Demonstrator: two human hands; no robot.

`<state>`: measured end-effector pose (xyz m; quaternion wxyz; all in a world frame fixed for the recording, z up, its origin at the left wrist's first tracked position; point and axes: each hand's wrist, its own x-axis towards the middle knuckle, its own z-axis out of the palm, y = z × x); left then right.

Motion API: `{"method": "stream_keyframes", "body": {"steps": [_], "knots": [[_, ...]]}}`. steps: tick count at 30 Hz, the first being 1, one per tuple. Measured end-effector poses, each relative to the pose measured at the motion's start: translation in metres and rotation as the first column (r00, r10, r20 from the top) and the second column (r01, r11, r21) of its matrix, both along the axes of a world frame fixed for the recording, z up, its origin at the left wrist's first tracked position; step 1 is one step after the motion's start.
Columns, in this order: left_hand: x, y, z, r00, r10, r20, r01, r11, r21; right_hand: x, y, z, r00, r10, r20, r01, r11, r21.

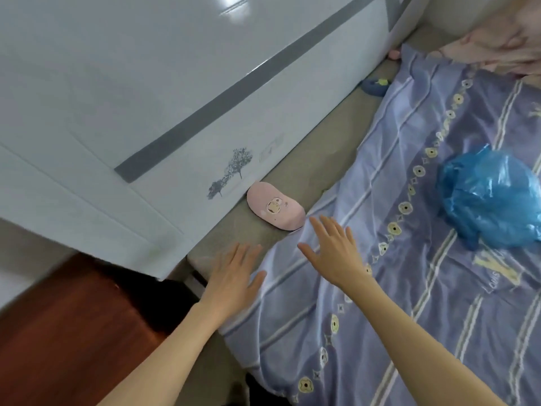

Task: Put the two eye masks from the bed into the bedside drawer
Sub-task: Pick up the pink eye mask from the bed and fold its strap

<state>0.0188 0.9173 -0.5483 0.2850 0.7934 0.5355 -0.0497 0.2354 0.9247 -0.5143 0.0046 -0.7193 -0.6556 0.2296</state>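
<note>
Left of the pink eye mask [275, 211], the left hand [234, 276] hovers flat, fingers spread and holding nothing, likely steadying the reach. The mask lies on the bare bed [292, 171] strip against the white headboard [175, 98]. Just right of it, the right hand [333, 253] is spread and empty over the blue quilt [409, 288], apparently about to pick it up; a dark blue item [374, 86] farther along the strip may be the second mask.
</note>
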Motion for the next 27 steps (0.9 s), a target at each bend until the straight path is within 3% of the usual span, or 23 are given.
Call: {"method": "stream_keyframes", "body": {"steps": [5,14,17,21,24,27], "knots": [[0.028,0.065,-0.068,0.998,0.063,-0.025,-0.063,0.998,0.016,0.01,0.084,-0.084,0.99,-0.028,-0.135,0.022,0.999,-0.046],[0.041,0.107,-0.123,0.987,0.138,0.08,-0.139,0.99,0.012,-0.002,0.164,-0.158,0.988,-0.111,-0.103,0.107,0.993,-0.046],[0.042,0.111,-0.117,0.971,0.187,0.151,-0.189,0.982,0.001,-0.012,0.156,-0.145,0.945,-0.16,-0.284,0.158,0.987,-0.029],[0.048,0.111,-0.083,0.899,0.244,0.364,-0.285,0.957,0.061,-0.017,0.129,-0.097,0.842,-0.07,-0.535,0.124,0.99,0.065],[0.049,0.102,-0.044,0.829,0.295,0.475,-0.39,0.914,0.113,-0.022,0.108,-0.053,0.829,0.027,-0.559,0.063,0.988,0.143],[0.044,0.085,-0.006,0.777,0.358,0.518,-0.449,0.892,0.057,-0.032,0.092,-0.012,0.84,0.085,-0.536,0.04,0.975,0.219]]}}
